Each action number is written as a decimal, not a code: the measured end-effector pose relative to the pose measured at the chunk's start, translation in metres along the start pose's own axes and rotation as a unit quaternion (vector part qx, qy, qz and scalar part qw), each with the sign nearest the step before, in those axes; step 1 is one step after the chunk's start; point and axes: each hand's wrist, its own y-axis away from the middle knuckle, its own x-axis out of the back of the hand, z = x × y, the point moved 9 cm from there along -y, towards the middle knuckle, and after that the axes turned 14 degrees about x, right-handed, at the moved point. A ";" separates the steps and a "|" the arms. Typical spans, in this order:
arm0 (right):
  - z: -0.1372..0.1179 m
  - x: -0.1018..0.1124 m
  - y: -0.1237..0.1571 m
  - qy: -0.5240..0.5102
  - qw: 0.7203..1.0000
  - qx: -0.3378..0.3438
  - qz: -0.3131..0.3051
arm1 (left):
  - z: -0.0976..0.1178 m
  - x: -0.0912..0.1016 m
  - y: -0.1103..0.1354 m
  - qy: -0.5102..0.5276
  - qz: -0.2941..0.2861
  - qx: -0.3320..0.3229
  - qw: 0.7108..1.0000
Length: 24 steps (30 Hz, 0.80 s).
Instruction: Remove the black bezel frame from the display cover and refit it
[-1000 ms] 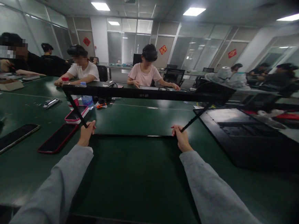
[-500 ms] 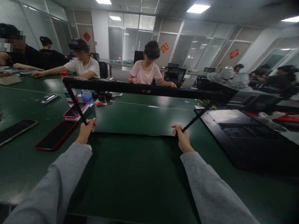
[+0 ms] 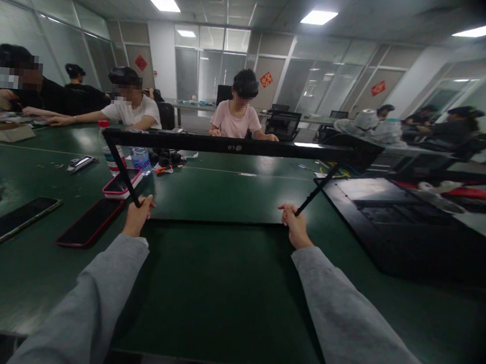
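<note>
A thin black screen bezel, an open rectangular frame with an upside-down LG logo on its far bar, is held up over the green table. My left hand is closed around its left side near the close corner. On the other side, my right hand grips the right bar, fingers curled and thumb pressed in. The bezel leans away from me, with its far bar raised and its near bar low between my hands. Through its opening the green table top shows.
Left of the bezel lie a red-edged phone, a pink-edged phone and a dark phone. Two bottles stand behind its left bar, including a clear one. A large black panel lies at right. Several people sit around, one opposite.
My hands still hold the bezel in nearly the same place. Its near bar shows slightly lower and tilted a little, and the whole view has shifted slightly.
</note>
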 end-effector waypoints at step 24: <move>0.003 0.003 0.004 0.033 0.998 -0.044 0.008 | -0.001 0.003 0.002 -0.070 0.020 0.085 0.994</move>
